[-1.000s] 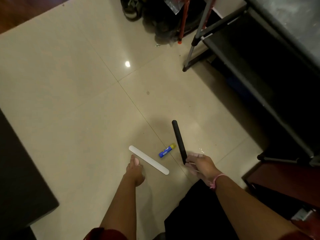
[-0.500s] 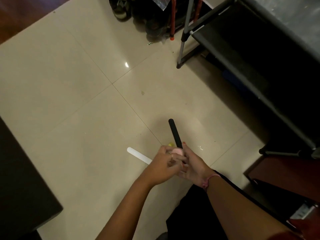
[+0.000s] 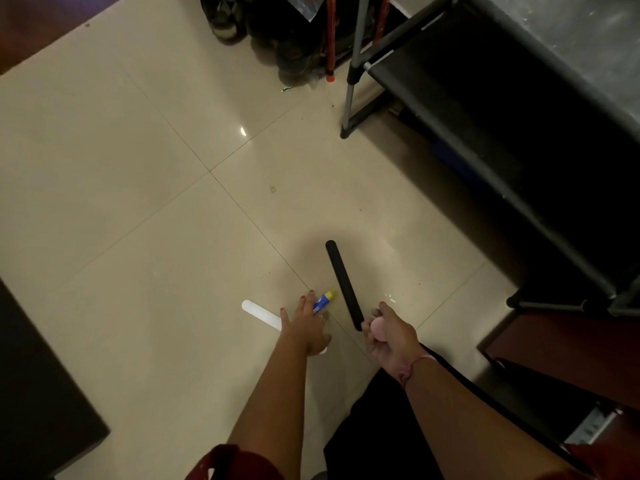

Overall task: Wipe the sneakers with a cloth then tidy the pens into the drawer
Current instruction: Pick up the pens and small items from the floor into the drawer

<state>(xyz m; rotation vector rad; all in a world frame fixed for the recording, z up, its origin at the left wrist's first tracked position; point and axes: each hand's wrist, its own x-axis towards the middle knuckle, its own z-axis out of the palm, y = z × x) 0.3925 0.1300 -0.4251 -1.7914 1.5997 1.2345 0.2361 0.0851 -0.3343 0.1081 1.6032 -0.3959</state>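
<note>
On the tiled floor lie a flat white stick (image 3: 260, 314), a small blue and yellow tube (image 3: 323, 300) and a long black stick (image 3: 343, 282). My left hand (image 3: 306, 325) reaches down over the white stick with fingers extended, its fingertips at the blue tube. My right hand (image 3: 389, 337) grips the near end of the black stick together with a small pink object (image 3: 379, 329). Dark shoes (image 3: 225, 15) stand at the far edge of the floor.
A black metal-framed rack (image 3: 460, 109) fills the right side, one leg (image 3: 349, 95) on the floor. Dark furniture (image 3: 38, 393) sits at the lower left, a brown wooden piece (image 3: 571, 348) at the lower right. Red and grey poles (image 3: 330, 36) lean by the shoes.
My hands, which met over the pink object half a second ago, have parted. The pink object is now in my right hand. My left hand has moved down to the white stick and tube.
</note>
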